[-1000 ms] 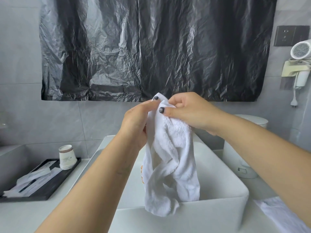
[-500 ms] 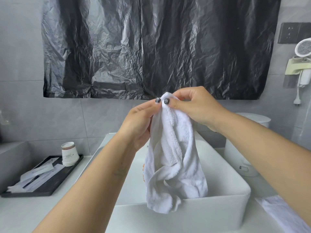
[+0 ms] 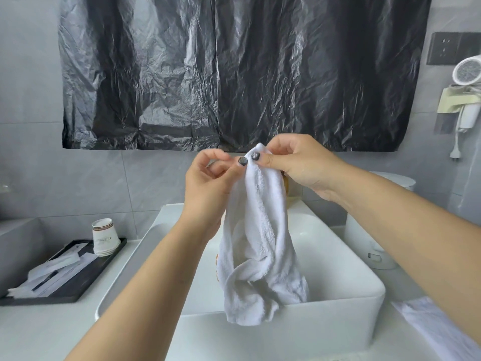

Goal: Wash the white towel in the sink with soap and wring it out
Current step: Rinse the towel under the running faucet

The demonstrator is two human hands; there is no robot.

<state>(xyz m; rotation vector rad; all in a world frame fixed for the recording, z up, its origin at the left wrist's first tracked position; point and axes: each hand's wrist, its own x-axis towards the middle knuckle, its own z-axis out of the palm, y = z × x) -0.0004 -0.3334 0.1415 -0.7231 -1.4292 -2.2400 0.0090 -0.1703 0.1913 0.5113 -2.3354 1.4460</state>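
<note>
Grey-tiled bathroom; the white towel (image 3: 256, 246) hangs above the white rectangular sink (image 3: 338, 306), so drips likely fall inside; right hand (image 3: 299, 162) and left hand (image 3: 208, 183) both pinch its top corner.

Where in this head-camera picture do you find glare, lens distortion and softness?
Head view: daylight glints in streaks on the crinkled black plastic sheet; the wide lens bows the sink rim and stretches both forearms; the white towel stays sharp, while the cloth at the lower right corner looks smeared.
</note>
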